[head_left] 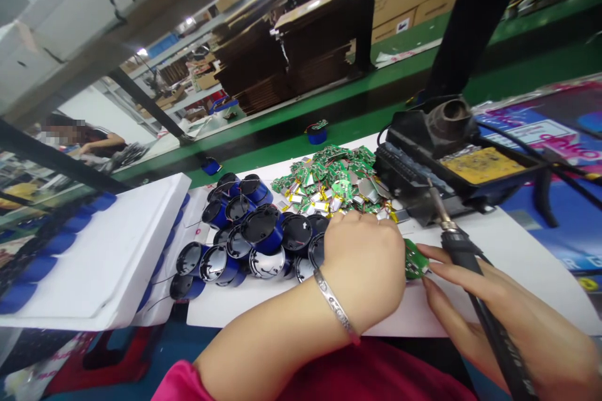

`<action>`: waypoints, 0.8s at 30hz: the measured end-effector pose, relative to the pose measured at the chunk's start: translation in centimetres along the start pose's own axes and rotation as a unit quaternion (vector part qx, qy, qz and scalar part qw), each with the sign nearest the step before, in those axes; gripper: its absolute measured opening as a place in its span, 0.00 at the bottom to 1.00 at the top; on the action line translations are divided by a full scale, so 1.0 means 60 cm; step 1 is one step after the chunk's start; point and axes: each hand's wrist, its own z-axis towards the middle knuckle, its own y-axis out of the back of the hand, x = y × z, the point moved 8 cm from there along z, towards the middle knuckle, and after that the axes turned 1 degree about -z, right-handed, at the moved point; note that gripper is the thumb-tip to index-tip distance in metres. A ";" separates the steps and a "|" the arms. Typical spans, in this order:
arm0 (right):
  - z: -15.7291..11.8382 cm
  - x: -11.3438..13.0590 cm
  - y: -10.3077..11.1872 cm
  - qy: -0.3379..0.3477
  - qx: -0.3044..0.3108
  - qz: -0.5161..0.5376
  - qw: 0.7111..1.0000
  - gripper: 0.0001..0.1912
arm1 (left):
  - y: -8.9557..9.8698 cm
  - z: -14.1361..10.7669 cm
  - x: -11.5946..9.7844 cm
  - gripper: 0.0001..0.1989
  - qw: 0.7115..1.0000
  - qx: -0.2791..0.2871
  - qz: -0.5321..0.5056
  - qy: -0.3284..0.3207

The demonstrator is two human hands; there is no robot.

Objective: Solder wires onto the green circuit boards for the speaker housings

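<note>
Pink sleeve (188, 385) at the near edge, silver bracelet (336, 307) on the left wrist. Left hand (364, 263) is curled, knuckles up, fingers closed on a green board (414, 260) lying on the white table (517, 263). Right hand (498, 313) grips a soldering iron (458, 244) pen-fashion, fingertips touching the board's right edge, the iron's tip pointing away toward the stand. Just left of the hands, blue housings (254, 238) lie clustered. Beyond them, a heap of boards (329, 182) lies beside the black iron stand (446, 156) with its yellow sponge (482, 165). White foam tray (117, 244) at far left.
</note>
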 end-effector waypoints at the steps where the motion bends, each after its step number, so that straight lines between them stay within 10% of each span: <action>1: -0.002 0.000 0.000 0.004 -0.001 -0.003 1.000 0.13 | -0.003 0.005 0.000 0.08 1.000 0.008 -0.002 0.000; 24: 0.085 0.073 0.072 0.143 -0.083 -0.007 0.986 0.19 | 0.003 -0.024 0.019 0.11 0.985 0.006 -0.171 0.011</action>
